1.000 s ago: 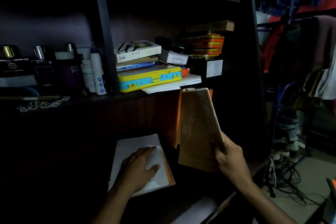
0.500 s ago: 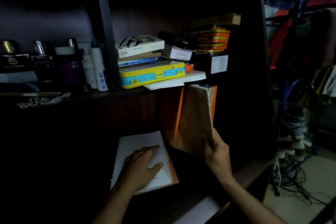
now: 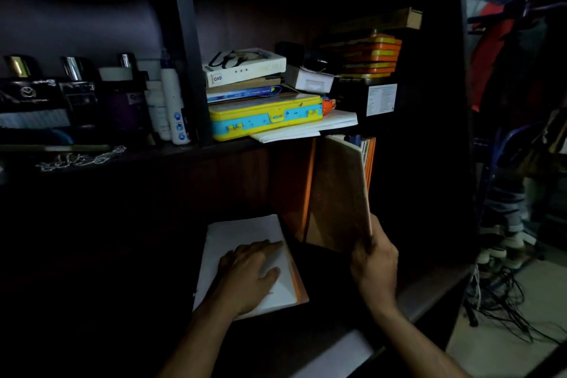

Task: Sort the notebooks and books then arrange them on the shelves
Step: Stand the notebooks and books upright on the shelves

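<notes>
Head view shows you working in the dim lower shelf of a dark cabinet. Your right hand grips the brown notebook at its lower near corner, fingers curled round the edge with the thumb side toward you, so the book stands upright and tilts slightly toward the upright books at the right end of the compartment. Holding it low like that lets you steer the top edge under the upper shelf board, which sits close above it. The notebook looks nearly lined up with the orange-covered book standing just beside it on the left; whether its bottom edge already rests on the shelf you cannot tell, since the hand and shadow hide it.

Your left hand lies flat on the white notebook, fingers spread and relaxed, pressing it down on the shelf floor. That probably keeps this stack, with an orange cover showing beneath its right edge, from sliding while the other hand works, and keeps it ready as the next one to stand up.

On the shelf above, a yellow case and a white box are stacked, not part of this step.
</notes>
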A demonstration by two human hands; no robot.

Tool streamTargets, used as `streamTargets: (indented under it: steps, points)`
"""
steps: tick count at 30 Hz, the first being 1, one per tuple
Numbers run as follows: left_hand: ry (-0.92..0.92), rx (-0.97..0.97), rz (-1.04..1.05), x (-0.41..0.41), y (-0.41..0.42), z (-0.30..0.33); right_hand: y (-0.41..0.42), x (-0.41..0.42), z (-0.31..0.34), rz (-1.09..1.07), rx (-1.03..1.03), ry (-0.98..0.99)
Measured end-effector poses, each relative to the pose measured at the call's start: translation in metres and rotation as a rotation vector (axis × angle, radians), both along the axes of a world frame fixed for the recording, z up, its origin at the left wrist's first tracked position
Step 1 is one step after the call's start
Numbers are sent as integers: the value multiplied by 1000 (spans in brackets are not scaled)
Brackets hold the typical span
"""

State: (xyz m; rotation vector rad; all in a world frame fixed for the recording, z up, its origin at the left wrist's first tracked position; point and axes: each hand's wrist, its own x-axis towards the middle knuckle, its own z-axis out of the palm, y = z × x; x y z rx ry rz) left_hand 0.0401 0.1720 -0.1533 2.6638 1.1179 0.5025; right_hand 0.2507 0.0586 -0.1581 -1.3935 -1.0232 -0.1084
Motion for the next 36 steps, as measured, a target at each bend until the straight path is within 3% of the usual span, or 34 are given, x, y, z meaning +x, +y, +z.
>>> streamTargets:
  steps: [8,16,31,36]
  points:
    - [-51,-89,-115,9,-7,-2,0,-2,5,-17,45,-30]
    - [81,-153,-164,17,-19,1,2,-5,9,60,58,10]
    - [61,-137,-181,16,-19,3,1,-7,12,49,52,99]
    - [154,-40,-69,40,-21,16,7,-4,14,41,43,142]
